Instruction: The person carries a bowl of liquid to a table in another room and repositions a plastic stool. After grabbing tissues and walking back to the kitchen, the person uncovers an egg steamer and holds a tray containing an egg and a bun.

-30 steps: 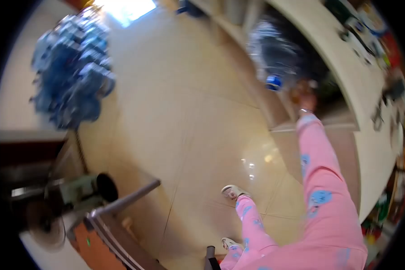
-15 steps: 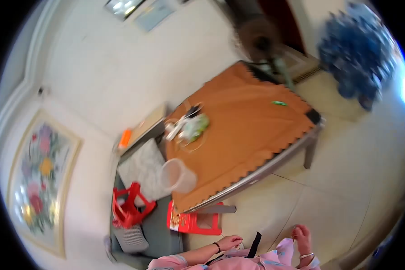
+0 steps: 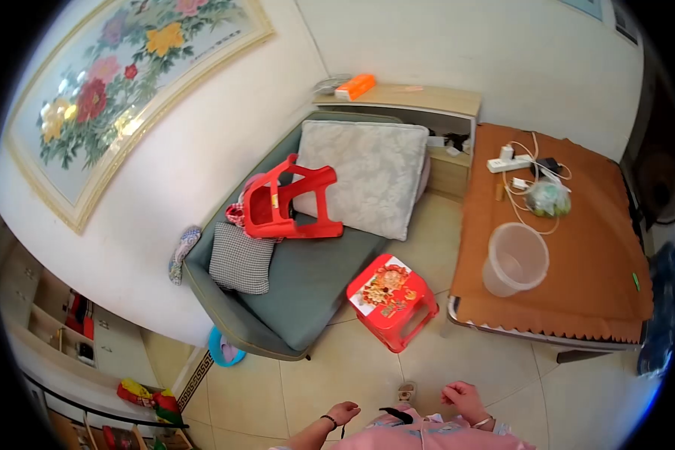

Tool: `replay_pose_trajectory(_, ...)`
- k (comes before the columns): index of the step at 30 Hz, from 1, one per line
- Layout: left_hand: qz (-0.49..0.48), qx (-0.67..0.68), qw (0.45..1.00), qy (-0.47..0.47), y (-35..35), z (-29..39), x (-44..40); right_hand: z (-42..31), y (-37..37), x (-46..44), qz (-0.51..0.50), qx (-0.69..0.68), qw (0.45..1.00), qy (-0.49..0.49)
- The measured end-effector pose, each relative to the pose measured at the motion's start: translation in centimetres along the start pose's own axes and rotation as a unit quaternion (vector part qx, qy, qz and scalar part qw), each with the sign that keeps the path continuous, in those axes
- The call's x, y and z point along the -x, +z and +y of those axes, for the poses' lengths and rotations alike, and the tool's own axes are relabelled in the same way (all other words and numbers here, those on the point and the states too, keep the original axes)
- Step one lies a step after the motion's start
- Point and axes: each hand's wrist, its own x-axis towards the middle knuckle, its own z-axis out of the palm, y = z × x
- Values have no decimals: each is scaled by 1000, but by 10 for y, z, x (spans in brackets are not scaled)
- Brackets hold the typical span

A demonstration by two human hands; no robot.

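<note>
Left hand (image 3: 344, 412): released, fingers loosely curled, holding nothing visible. Right hand (image 3: 463, 400): also released, fingers half bent, holding nothing visible. Both are low in front of the body, apart from each other. Black strap (image 3: 395, 415) lies between them at the pink clothing.

Nearest furniture is the red plastic stool with a flower-printed seat (image 3: 388, 291), upright on the tiled floor just beyond the hands, touched by neither. Right of the stool: table under a scalloped brown cover (image 3: 577, 292), carrying a translucent white plastic bucket (image 3: 502, 274), a white power strip with cords (image 3: 508, 163) and a clear bag with green contents (image 3: 549, 198). Left of the stool: grey-green sofa (image 3: 300, 289) with a tipped second red stool (image 3: 326, 227), a small checked pillow (image 3: 241, 257) and a large pale patterned cushion (image 3: 360, 176).

Step reads as in between, no handling under way. Taking hold of anything here would need a forward reach and a closing of the fingers.

Hard to make out: what the bag contains, and the dark items inside the low wooden cabinet (image 3: 427, 96) beyond the stool. Blue plastic bottles (image 3: 656, 315) are cut off at the right edge. Palms are only partly seen.
</note>
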Motion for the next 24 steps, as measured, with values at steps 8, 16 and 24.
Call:
replay_pose_trajectory(8, 83, 132, 988, -13, -52, -12, -38, -71, 30, -84, -80, 39, 994, -62)
replay_pose_trajectory(16, 133, 508, 850, -51, -186, -12, -79, -144, 130, -206, -162, 240, 943, -167)
replay_pose_trajectory(24, 110, 503, 857, -8, -315, -82, -176, -234, 379, -392, -210, 392, 839, -313)
